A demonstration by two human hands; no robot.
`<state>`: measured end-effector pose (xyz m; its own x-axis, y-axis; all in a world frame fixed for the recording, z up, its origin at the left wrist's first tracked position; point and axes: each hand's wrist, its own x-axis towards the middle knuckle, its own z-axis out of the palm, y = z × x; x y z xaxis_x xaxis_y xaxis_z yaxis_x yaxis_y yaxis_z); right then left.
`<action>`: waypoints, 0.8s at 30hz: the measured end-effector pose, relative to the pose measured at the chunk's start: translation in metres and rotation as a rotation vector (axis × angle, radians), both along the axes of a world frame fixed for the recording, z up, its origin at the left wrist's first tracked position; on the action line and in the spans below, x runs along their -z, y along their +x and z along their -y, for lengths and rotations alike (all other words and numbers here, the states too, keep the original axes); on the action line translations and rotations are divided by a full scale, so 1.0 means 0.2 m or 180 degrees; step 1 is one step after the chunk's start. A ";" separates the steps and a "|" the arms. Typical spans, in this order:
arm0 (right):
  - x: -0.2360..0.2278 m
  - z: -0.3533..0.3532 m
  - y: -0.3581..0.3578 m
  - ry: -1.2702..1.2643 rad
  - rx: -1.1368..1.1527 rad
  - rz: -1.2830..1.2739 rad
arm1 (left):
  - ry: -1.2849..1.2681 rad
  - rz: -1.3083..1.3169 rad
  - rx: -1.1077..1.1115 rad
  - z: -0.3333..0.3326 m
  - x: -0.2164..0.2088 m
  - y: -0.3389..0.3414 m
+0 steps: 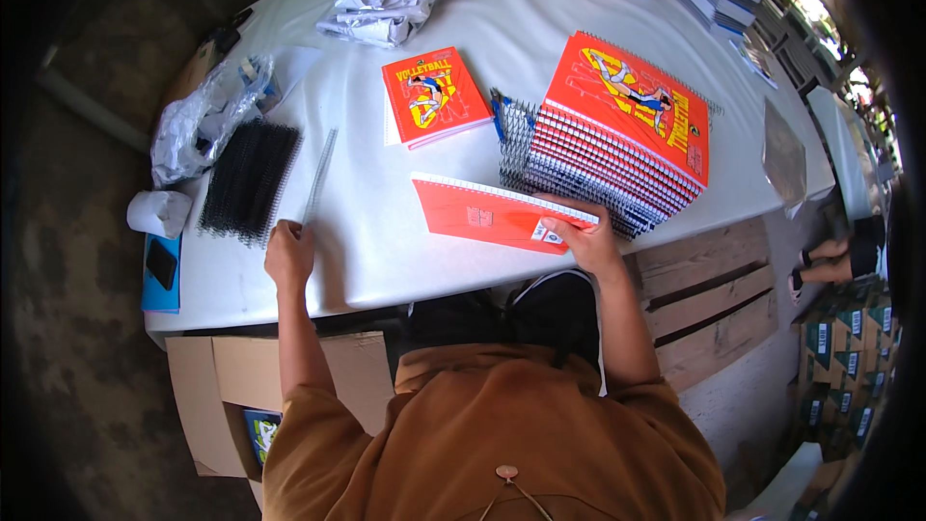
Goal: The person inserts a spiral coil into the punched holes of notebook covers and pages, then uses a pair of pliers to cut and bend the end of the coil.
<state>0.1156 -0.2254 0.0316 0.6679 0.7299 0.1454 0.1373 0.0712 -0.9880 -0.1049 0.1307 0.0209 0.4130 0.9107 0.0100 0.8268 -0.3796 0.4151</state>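
Observation:
My left hand (290,256) is closed on the lower end of a thin spiral binding coil (322,174), which points up and away above the table. Beside it lies a pile of black binding coils (249,181). In my right hand (593,243) is a red notebook (458,214), gripped near its right end and tilted, with a row of punched holes along its upper edge. Behind it, a tall stack of spiral-bound red notebooks (627,101) has a sports picture on its top cover. A lower pile of red notebooks (436,96) sits to its left.
Crumpled plastic wrapping (386,5) lies at the back of the white-covered table (376,241), with more plastic (198,130) at the left. A black phone (161,264) rests near the left edge. Below are an open cardboard box (256,367) and a wooden pallet (714,289).

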 end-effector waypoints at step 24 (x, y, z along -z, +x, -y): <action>0.03 0.02 -0.03 0.0267 0.0376 -0.0094 | 0.0034 0.1168 0.1043 -0.22 0.12 0.48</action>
